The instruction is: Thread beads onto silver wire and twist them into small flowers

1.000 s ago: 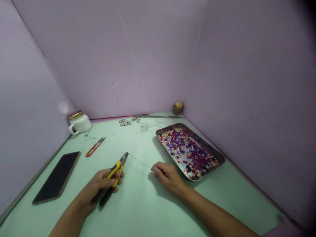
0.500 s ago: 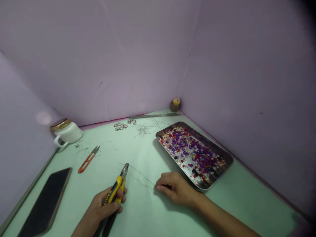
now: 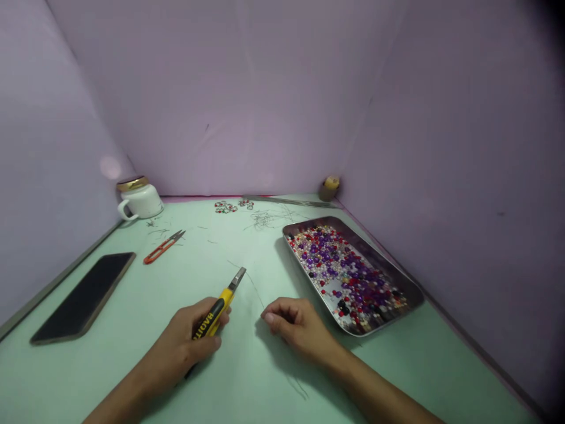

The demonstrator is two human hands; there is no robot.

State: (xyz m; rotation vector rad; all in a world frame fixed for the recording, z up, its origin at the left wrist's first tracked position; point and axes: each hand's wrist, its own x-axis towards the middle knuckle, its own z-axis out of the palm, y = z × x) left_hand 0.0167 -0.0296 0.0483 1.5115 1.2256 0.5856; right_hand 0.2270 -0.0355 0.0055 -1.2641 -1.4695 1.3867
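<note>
My left hand is closed around yellow and black pliers, whose metal jaws point up and to the right. A thin wire runs from the jaws down to the pinched fingertips of my right hand. Part of that wire sticks out past the jaws on the left. Just right of my right hand lies a metal tray holding many purple, red, white and black beads.
Orange snips and a dark phone lie on the left. A lidded white mug stands behind them. At the back are beaded rings, loose wires, a wire bundle and a small pot.
The camera view has shifted. The pliers have turned, with their handles now closer together, and my right hand has come nearer to them. The wire between the hands spans a shorter distance.
</note>
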